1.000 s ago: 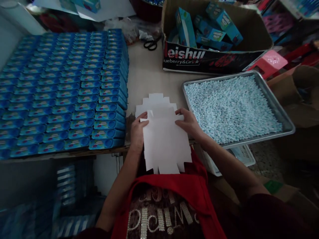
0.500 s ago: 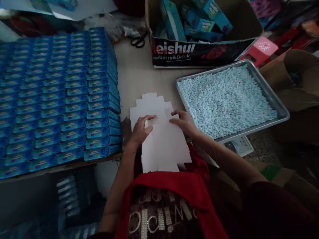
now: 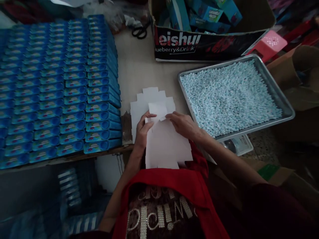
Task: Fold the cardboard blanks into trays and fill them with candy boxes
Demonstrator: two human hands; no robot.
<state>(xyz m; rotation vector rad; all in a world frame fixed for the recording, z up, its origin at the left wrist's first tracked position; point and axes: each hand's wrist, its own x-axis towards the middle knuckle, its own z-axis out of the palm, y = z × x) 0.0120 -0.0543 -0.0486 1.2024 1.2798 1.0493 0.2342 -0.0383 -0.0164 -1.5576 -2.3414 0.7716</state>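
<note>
The person's left hand (image 3: 142, 131) has its finger and thumb close together, holding the left edge of a white card (image 3: 165, 144) with cut-out edges. The right hand (image 3: 184, 125) has just changed: it was more open, by the card's right side, and now it has come in toward 10 o'clock. Its fingertips look narrow, pinching a small white flap (image 3: 162, 118) near the middle, with the left hand just beside it. So the work looks to have gone from lining up the card to bending a little piece of it, and most of the card looks flat. The card is in front of the person, with its near end by the red apron (image 3: 161, 176) at 6 o'clock. More white card (image 3: 139, 113) lies on the table (image 3: 134, 66) at 11 o'clock, partly under the hands; I cannot tell how many sheets there are. Lots of little blue boxes (image 3: 99, 136) stand in rows from 9 to 10 o'clock. At 2 o'clock is a metal tray (image 3: 287, 111) full of tiny pale blue bits (image 3: 224, 96). A big black box (image 3: 219, 46) sits at 1 o'clock, with blue packs (image 3: 211, 14) inside.
</note>
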